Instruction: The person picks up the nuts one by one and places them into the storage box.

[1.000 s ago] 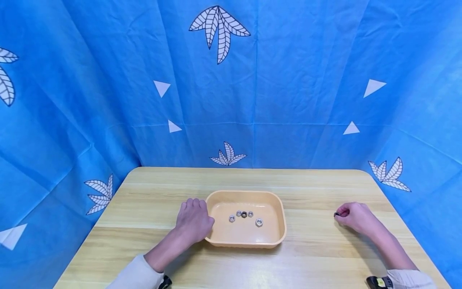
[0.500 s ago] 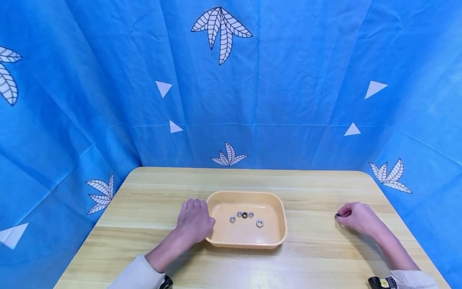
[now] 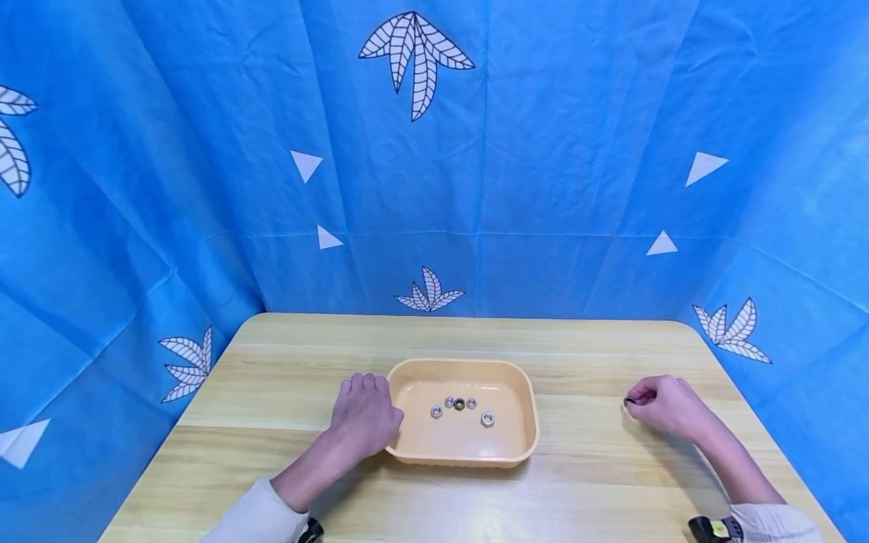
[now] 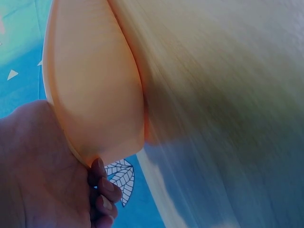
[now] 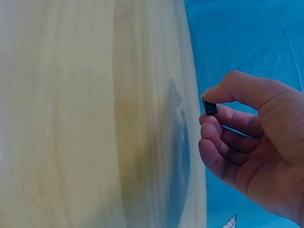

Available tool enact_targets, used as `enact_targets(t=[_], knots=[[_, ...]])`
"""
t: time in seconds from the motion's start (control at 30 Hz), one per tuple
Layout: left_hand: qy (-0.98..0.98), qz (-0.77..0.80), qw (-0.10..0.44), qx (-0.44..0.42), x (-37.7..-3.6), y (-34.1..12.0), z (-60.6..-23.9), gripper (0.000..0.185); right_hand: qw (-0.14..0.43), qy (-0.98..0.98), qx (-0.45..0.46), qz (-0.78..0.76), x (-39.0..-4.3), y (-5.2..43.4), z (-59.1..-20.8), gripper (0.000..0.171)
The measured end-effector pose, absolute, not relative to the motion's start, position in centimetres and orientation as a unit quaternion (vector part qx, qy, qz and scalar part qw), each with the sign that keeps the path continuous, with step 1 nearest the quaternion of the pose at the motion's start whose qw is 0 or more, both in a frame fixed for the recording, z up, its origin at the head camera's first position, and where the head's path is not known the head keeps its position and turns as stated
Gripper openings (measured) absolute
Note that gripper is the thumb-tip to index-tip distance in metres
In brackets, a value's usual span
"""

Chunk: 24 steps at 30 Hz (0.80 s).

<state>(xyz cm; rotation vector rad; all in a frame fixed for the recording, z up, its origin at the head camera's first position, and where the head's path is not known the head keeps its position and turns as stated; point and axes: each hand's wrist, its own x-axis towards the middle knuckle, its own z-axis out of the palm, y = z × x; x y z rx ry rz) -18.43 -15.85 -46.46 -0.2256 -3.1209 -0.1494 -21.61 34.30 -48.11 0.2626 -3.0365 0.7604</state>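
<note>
A peach-coloured plastic tray [image 3: 462,458] stands near the middle of the table. Inside it lie several hex nuts: silver ones, such as the larger nut [image 3: 487,419] on the right, and a dark nut [image 3: 459,404] among smaller ones. My left hand [image 3: 366,416] grips the tray's left rim, its thumb over the edge; in the left wrist view the fingers curl under the tray's outer wall [image 4: 99,95]. To the right of the tray, my right hand [image 3: 668,407] pinches a dark nut [image 5: 209,107] between thumb and forefinger, just above the table.
The light wooden table [image 3: 577,483] has rounded far corners. Blue cloth [image 3: 557,151] with white leaf and triangle prints hangs behind it and along both sides. Bare tabletop lies between the tray and my right hand.
My right hand has lifted slightly and shifted a little to the left, with the dark nut still pinched. My left hand and the tray have stayed in place.
</note>
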Motion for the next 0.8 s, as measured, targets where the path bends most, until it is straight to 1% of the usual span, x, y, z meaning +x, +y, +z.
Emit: enact_targets(t=[0.23, 0.57, 0.8], knots=[[-0.996, -0.052, -0.004, -0.071, -18.4, -15.8, -46.4, 0.025, 0.006, -0.962, 0.104, 0.251, -21.7, 33.6, -47.6, 0.012], [-0.996, -0.047, 0.004, -0.076, -18.5, -15.8, -46.3, 0.024, 0.018, -0.958, 0.126, 0.258, -21.9, 32.6, -46.8, 0.008], [-0.996, -0.042, 0.004, -0.077, -18.5, -15.8, -46.3, 0.023, 0.017, -0.956, 0.123, 0.267, -22.0, 31.9, -46.1, 0.011]])
